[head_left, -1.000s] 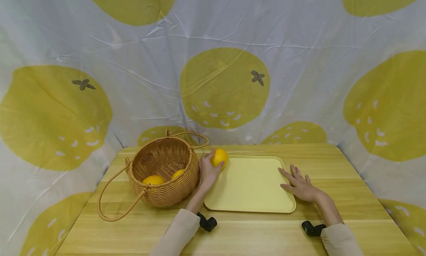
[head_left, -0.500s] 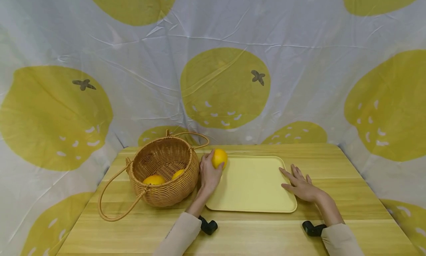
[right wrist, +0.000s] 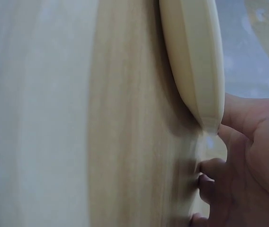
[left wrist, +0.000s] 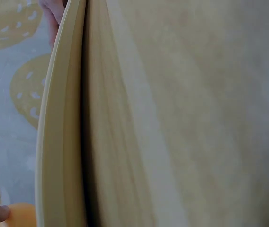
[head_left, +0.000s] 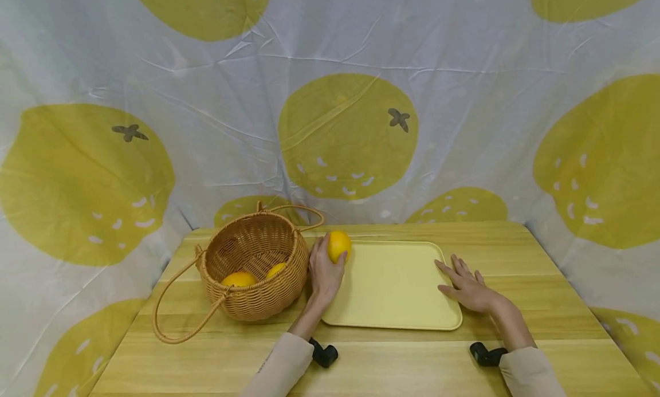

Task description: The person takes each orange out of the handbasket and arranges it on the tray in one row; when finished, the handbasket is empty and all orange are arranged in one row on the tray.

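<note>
A round orange fruit (head_left: 338,246) is held in the left hand (head_left: 326,271), over the far left corner of a pale yellow tray (head_left: 392,285). In the left wrist view a fingertip touches the orange fruit (left wrist: 22,215) beside the tray's edge (left wrist: 58,142). The right hand (head_left: 471,291) lies with spread fingers at the tray's right rim, thumb and forefinger on the edge. In the right wrist view that hand (right wrist: 257,151) touches the tray's corner (right wrist: 203,71). Two more orange fruits, one at the left (head_left: 239,279) and one at the right (head_left: 275,270), lie inside the wicker basket (head_left: 263,297).
The basket stands on the wooden table (head_left: 402,362) left of the tray, one handle (head_left: 160,305) hanging toward the near left and the other at the back. A cloth with a yellow fruit print (head_left: 350,136) hangs behind the table. Black devices (head_left: 325,354) sit at both wrists.
The tray has shifted slightly to the right, and the right hand with it. The left hand still grips its fruit, which has moved very slightly left.
</note>
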Action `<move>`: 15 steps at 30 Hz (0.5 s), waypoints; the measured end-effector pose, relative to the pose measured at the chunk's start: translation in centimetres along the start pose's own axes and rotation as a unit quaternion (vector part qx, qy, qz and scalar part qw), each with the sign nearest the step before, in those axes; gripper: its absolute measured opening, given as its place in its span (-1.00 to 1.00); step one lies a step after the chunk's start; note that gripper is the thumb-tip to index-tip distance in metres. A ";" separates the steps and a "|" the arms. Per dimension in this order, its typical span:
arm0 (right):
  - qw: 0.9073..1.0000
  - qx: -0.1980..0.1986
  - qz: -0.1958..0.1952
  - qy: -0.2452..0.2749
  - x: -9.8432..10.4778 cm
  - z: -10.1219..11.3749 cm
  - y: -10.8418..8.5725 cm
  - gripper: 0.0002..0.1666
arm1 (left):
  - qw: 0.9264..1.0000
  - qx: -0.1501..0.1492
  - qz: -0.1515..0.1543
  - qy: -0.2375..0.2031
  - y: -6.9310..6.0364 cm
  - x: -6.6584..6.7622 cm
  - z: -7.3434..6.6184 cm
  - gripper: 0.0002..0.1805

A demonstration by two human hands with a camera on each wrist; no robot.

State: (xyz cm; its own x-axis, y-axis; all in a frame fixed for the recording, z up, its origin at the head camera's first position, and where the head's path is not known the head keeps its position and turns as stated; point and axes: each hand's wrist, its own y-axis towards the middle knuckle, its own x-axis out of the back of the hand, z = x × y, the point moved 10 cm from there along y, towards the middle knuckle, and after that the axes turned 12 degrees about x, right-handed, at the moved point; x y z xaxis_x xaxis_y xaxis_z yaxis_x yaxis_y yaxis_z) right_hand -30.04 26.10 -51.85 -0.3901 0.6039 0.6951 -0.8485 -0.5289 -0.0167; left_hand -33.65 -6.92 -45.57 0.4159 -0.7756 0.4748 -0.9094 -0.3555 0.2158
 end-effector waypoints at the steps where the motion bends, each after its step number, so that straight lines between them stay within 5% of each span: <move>1: 1.000 0.001 0.000 -0.001 0.0 0.0 0.0 -0.15 | 1.000 -0.002 0.003 -0.002 0.0 0.0 0.0 -0.35; 15: 1.000 0.005 -0.003 0.003 0.0 0.0 0.0 -0.15 | 0.999 0.010 0.041 0.014 0.2 -0.5 0.3 -0.35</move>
State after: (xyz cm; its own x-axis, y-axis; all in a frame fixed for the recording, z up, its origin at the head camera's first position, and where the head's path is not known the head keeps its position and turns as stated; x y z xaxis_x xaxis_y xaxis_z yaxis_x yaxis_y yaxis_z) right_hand -30.02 26.07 -51.86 -0.3868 0.6111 0.6906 -0.8478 -0.5303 -0.0057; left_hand -34.01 -6.72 -46.02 0.3400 -0.7877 0.5137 -0.9400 -0.3019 0.1591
